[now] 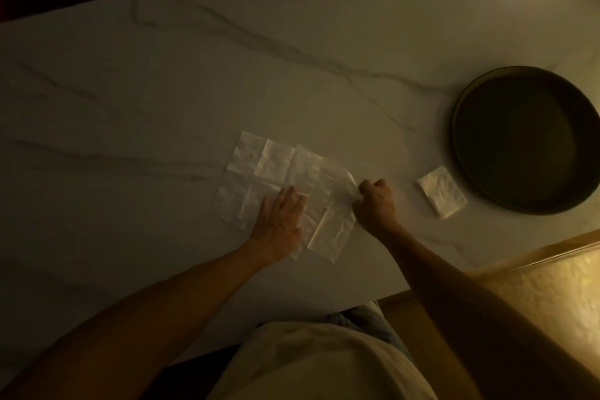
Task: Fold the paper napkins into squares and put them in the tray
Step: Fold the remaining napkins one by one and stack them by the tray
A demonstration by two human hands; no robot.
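A white paper napkin lies unfolded and creased on the marble table. My left hand presses flat on its near middle. My right hand is closed, pinching the napkin's right edge, which is lifted and curling over toward the left. To the right lies a small stack of folded napkins. Beyond it stands the round dark tray, with nothing visible inside it.
The table's near edge runs diagonally just below my arms. A yellowish textured surface shows past the table's right corner. The room is dim; a dark area lies beyond the far edge.
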